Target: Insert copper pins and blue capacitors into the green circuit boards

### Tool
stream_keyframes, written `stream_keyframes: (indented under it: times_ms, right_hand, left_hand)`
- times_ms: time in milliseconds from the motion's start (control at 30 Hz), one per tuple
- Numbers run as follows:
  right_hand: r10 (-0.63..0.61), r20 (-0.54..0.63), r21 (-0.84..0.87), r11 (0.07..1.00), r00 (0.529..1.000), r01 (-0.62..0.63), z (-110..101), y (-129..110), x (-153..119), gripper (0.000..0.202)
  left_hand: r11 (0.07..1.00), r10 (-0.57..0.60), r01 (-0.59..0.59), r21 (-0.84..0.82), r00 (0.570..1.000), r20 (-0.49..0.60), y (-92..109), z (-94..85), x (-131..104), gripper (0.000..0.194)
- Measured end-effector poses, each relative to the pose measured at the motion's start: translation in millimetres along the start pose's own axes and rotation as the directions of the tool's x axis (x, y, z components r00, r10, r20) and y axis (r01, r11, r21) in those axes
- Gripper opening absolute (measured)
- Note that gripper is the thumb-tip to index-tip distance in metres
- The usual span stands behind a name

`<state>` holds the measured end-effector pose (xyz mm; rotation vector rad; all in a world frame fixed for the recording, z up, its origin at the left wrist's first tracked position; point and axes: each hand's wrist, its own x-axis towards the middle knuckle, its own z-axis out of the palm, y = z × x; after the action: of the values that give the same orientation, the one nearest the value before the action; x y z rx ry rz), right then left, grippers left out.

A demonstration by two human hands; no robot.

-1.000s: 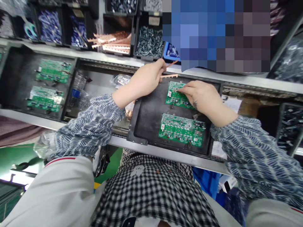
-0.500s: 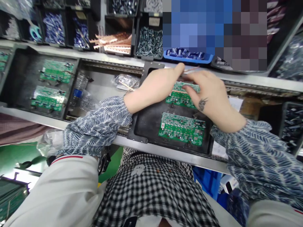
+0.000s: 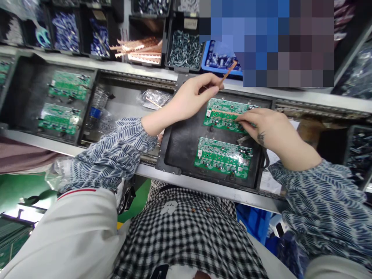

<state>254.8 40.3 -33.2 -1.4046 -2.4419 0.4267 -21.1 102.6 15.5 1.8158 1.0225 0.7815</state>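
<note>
My left hand (image 3: 194,95) is closed in a pinch on a copper strip (image 3: 229,73), which slants up to the right above the back edge of the black tray (image 3: 181,149). On the upper green circuit board (image 3: 229,104) in that tray lies a second copper strip (image 3: 222,113), running along the board. My right hand (image 3: 267,126) has thumb and fingers pinched at this strip's right end; the fingertips hide the exact contact. A lower circuit board (image 3: 223,157) lies nearer me in the same tray, with neither hand touching it.
Behind the tray stand bins with copper strips (image 3: 145,50), dark screws (image 3: 183,48) and blue parts (image 3: 65,33), plus a blue bin (image 3: 215,60). Another black tray (image 3: 26,93) with two boards is at left. Between the trays lie clear plastic bags (image 3: 154,99).
My hands have moved apart. The left hand now holds its copper strip raised toward the blue bin; the right hand has come down to the strip's right end on the upper board.
</note>
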Motion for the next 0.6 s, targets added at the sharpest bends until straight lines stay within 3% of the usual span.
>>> stream_keyframes:
  times_ms: [200,600]
  right_hand:
    - [-0.046,0.013,0.008,0.999,0.999,0.046,-1.5,-0.7,3.8,0.024]
    - [-0.049,0.041,0.075,0.996,0.998,0.045,-1.1,4.1,8.8,0.021]
  left_hand:
    - [0.997,-0.07,0.071,0.001,0.994,-0.087,-12.8,-2.4,-4.9,0.011]
    - [0.993,-0.036,0.047,0.112,0.994,-0.102,-18.9,-6.9,-9.5,0.017]
